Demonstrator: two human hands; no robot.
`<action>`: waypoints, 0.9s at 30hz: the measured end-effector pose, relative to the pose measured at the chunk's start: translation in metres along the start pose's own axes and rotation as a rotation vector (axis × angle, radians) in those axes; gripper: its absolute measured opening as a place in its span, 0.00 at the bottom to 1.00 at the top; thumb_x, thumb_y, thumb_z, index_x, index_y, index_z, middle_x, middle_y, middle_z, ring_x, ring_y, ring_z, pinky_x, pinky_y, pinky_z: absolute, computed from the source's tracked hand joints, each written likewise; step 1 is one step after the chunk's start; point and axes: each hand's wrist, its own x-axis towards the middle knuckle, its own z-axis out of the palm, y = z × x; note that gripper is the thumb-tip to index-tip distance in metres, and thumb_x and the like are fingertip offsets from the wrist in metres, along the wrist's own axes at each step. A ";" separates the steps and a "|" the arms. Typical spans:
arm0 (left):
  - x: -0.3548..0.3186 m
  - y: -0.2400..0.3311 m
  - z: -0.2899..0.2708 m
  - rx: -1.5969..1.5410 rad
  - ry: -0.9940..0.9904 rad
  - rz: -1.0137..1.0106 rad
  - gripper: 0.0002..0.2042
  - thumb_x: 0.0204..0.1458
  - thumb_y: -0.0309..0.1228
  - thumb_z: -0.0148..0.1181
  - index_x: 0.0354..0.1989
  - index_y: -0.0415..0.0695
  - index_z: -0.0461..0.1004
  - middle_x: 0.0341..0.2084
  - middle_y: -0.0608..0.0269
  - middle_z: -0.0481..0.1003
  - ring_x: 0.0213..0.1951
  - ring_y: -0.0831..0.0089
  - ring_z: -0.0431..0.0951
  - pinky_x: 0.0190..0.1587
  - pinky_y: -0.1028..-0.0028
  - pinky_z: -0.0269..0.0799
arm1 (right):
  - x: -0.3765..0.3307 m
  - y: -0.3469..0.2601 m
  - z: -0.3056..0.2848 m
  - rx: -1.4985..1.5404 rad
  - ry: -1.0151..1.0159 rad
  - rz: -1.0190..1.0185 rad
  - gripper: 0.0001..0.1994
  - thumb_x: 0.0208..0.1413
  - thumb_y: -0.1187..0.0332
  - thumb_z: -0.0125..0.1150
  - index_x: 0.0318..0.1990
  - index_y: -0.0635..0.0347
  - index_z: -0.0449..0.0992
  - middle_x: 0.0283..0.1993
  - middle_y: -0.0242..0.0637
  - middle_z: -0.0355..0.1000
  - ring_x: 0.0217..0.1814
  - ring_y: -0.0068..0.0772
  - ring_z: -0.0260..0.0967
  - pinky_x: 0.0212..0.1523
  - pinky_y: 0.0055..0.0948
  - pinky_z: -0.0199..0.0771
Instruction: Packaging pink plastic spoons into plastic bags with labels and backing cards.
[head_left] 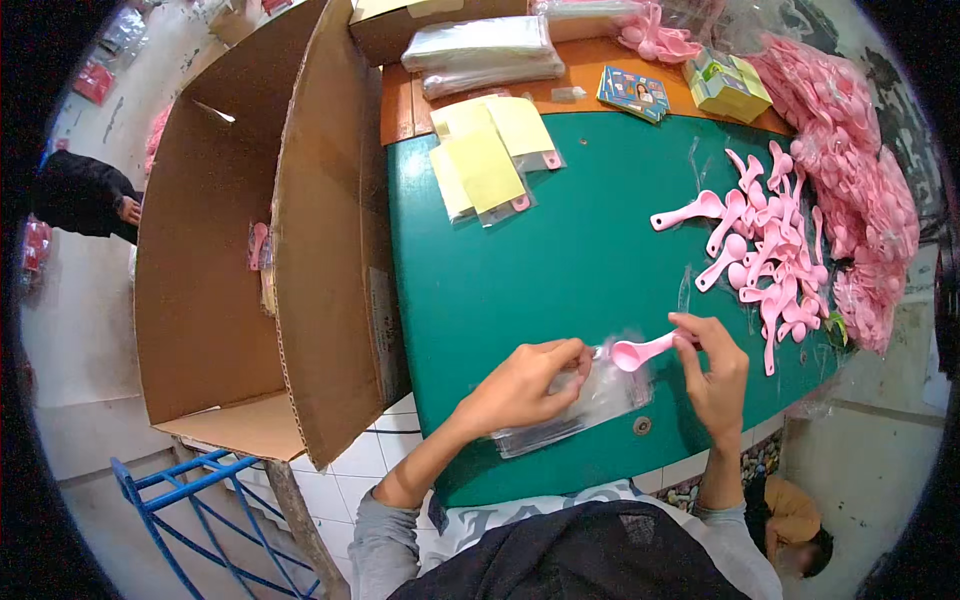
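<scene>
We see even, bright light with soft shadows. Edges bend and darken at our fisheye rim. Detail looks slightly soft.

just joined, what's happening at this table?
A person is bagging pink plastic spoons at a green table. The right hand holds one pink spoon by its handle, bowl pointed at the clear bag that the left hand pinches on a stack of bags. A loose pile of spoons lies to the right, finished packs with yellow cards at the far edge, and an open cardboard box stands left.
</scene>
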 end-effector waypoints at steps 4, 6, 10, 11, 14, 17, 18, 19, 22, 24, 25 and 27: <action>-0.002 -0.001 -0.002 -0.263 -0.027 0.158 0.07 0.46 0.24 0.55 0.27 0.39 0.62 0.41 0.50 0.73 0.44 0.61 0.75 0.45 0.65 0.71 | -0.003 -0.001 0.006 0.028 0.108 0.212 0.13 0.48 0.76 0.59 0.42 0.63 0.69 0.33 0.43 0.70 0.30 0.31 0.70 0.31 0.26 0.70; -0.003 -0.002 0.000 -0.369 -0.036 0.123 0.06 0.47 0.23 0.55 0.28 0.40 0.62 0.39 0.49 0.74 0.44 0.66 0.75 0.44 0.68 0.72 | -0.004 0.000 0.007 0.051 0.147 0.282 0.12 0.47 0.76 0.60 0.41 0.64 0.69 0.32 0.42 0.70 0.30 0.30 0.70 0.31 0.26 0.70; -0.001 -0.002 0.006 -0.669 -0.003 -0.023 0.07 0.50 0.22 0.55 0.31 0.40 0.62 0.34 0.52 0.75 0.41 0.73 0.75 0.41 0.75 0.72 | -0.008 0.003 0.005 0.203 0.296 0.208 0.13 0.47 0.78 0.61 0.40 0.66 0.68 0.33 0.37 0.68 0.33 0.25 0.69 0.33 0.21 0.70; -0.001 -0.001 0.006 -0.703 0.033 -0.074 0.08 0.50 0.23 0.56 0.32 0.40 0.61 0.32 0.53 0.76 0.39 0.74 0.76 0.41 0.76 0.72 | -0.010 0.004 0.005 0.389 0.379 0.265 0.13 0.47 0.79 0.61 0.41 0.66 0.68 0.33 0.35 0.67 0.33 0.24 0.68 0.34 0.20 0.69; -0.001 -0.001 0.004 -0.707 0.078 -0.120 0.10 0.49 0.25 0.59 0.34 0.39 0.62 0.27 0.57 0.76 0.35 0.76 0.77 0.39 0.77 0.72 | -0.007 -0.004 0.002 0.543 0.412 0.234 0.13 0.48 0.80 0.60 0.41 0.67 0.66 0.33 0.34 0.65 0.32 0.21 0.65 0.32 0.17 0.68; 0.000 -0.003 0.003 -0.707 0.057 -0.132 0.15 0.46 0.23 0.62 0.38 0.39 0.63 0.31 0.55 0.77 0.36 0.75 0.77 0.39 0.78 0.72 | -0.006 -0.008 0.004 0.626 0.425 0.207 0.13 0.48 0.80 0.59 0.41 0.67 0.66 0.32 0.34 0.65 0.29 0.20 0.64 0.30 0.17 0.68; -0.001 -0.003 0.003 -0.707 0.058 -0.132 0.15 0.46 0.23 0.62 0.38 0.39 0.63 0.31 0.55 0.77 0.36 0.75 0.77 0.39 0.78 0.72 | -0.006 -0.009 0.005 0.650 0.424 0.213 0.13 0.48 0.80 0.59 0.41 0.67 0.66 0.32 0.34 0.65 0.28 0.20 0.63 0.29 0.18 0.68; -0.001 -0.001 0.003 -0.690 0.053 -0.140 0.16 0.46 0.23 0.62 0.40 0.39 0.63 0.31 0.55 0.77 0.36 0.75 0.77 0.39 0.78 0.72 | -0.006 -0.009 0.006 0.650 0.424 0.213 0.13 0.48 0.80 0.59 0.41 0.67 0.66 0.32 0.34 0.65 0.28 0.20 0.63 0.29 0.18 0.68; -0.001 0.002 0.002 -0.658 0.043 -0.166 0.17 0.46 0.24 0.62 0.43 0.38 0.64 0.32 0.55 0.77 0.36 0.75 0.77 0.39 0.78 0.72 | -0.005 -0.011 0.009 0.669 0.436 0.180 0.13 0.48 0.80 0.60 0.41 0.67 0.66 0.32 0.35 0.65 0.29 0.20 0.64 0.29 0.18 0.68; -0.002 0.005 0.002 -0.644 0.037 -0.185 0.18 0.46 0.24 0.62 0.44 0.37 0.64 0.32 0.55 0.77 0.37 0.75 0.77 0.40 0.78 0.72 | -0.006 -0.011 0.009 0.660 0.370 0.189 0.13 0.47 0.80 0.60 0.41 0.67 0.66 0.33 0.36 0.66 0.29 0.21 0.65 0.29 0.18 0.68; -0.001 0.006 0.002 -0.636 0.035 -0.161 0.18 0.46 0.24 0.62 0.45 0.37 0.64 0.33 0.55 0.77 0.38 0.75 0.76 0.41 0.77 0.72 | -0.006 -0.011 0.009 0.659 0.371 0.189 0.13 0.47 0.80 0.60 0.41 0.67 0.66 0.33 0.36 0.66 0.29 0.21 0.65 0.29 0.18 0.68; -0.001 0.007 0.002 -0.627 0.033 -0.138 0.19 0.46 0.24 0.61 0.46 0.37 0.65 0.34 0.55 0.76 0.38 0.75 0.76 0.42 0.77 0.71 | -0.006 -0.010 0.009 0.644 0.361 0.173 0.14 0.47 0.80 0.61 0.41 0.67 0.66 0.34 0.36 0.67 0.30 0.21 0.65 0.29 0.19 0.69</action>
